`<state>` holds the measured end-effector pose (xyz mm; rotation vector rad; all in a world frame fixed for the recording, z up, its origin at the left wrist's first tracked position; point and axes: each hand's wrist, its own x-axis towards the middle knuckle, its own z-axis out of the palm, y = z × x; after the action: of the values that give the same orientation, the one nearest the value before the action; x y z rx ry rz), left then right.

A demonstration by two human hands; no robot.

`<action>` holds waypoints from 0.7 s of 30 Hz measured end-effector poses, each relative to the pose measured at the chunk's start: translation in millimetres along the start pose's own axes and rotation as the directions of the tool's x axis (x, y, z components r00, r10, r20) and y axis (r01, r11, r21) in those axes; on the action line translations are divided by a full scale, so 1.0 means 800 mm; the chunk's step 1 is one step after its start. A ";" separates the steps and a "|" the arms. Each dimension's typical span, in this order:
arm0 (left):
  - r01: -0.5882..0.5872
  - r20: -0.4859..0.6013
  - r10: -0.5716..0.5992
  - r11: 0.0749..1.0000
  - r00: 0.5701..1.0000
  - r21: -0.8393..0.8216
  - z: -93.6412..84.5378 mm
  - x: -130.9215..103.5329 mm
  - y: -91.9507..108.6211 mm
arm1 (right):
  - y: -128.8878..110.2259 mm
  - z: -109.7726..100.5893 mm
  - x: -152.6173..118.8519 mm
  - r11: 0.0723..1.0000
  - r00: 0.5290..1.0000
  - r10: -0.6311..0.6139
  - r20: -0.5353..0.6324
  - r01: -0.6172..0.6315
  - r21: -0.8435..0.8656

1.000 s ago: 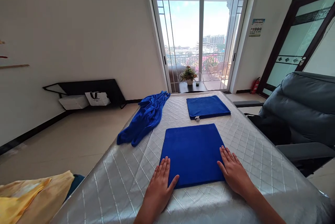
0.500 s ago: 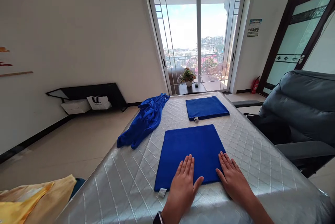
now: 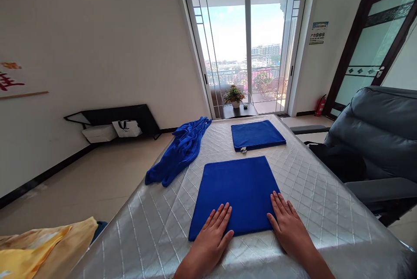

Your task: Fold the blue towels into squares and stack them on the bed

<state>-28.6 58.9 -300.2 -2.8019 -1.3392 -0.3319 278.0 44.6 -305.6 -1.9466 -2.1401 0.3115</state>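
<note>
A blue cloth (image 3: pixel 237 187), folded into a flat square, lies on the quilted silver mattress (image 3: pixel 169 222) in front of me. My left hand (image 3: pixel 213 233) rests flat on its near left part, fingers stretched out. At the cloth's near right edge, my right hand (image 3: pixel 286 220) lies with its fingers out straight, partly on the fabric. Farther back sits a folded blue stack of cloth (image 3: pixel 257 134) with a small white tag at its front edge. A crumpled blue cloth (image 3: pixel 182 148) spreads along the mattress's left side.
Right of the mattress stands a dark leather armchair (image 3: pixel 378 135). Yellow and tan fabric (image 3: pixel 42 248) lies at the lower left. A small table with a potted plant (image 3: pixel 234 95) stands beyond the far end, before the sliding glass door. A black rack (image 3: pixel 114 116) leans by the left wall.
My left hand has slid left and slightly toward me across the folded cloth, now covering where its white tag showed. My right hand has barely shifted.
</note>
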 end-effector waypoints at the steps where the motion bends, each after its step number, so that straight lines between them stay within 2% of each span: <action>1: 0.019 -0.017 -0.019 1.000 1.000 0.008 -0.004 -0.018 -0.015 | 0.001 0.001 0.000 1.000 1.000 -0.001 0.000 0.001 0.000; 4: 0.053 -0.100 -0.052 0.999 0.994 0.006 -0.017 -0.062 -0.045 | 0.003 0.004 0.001 1.000 1.000 -0.004 -0.012 0.004 0.003; 7: 0.056 -0.228 -0.067 0.997 0.971 -0.055 -0.029 -0.085 -0.051 | 0.004 0.004 0.000 0.999 0.998 -0.021 -0.059 0.022 0.023; 10: 0.096 -0.313 -0.127 0.989 0.941 -0.110 -0.037 -0.088 -0.045 | 0.005 -0.004 -0.005 0.995 0.984 -0.091 -0.151 0.097 0.031; 14: 0.158 -0.347 -0.195 0.979 0.917 -0.133 -0.039 -0.083 -0.038 | 0.015 -0.021 -0.020 0.965 0.940 -0.235 -0.247 0.256 0.052; 21: 0.158 -0.367 -0.177 0.984 0.913 -0.082 -0.042 -0.077 -0.034 | 0.045 -0.034 -0.035 0.936 0.935 -0.299 -0.190 0.326 0.133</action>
<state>-93.2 24.8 -282.0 -2.4857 -1.4890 -0.8666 322.7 20.5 -292.0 -1.4589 -2.1936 0.2444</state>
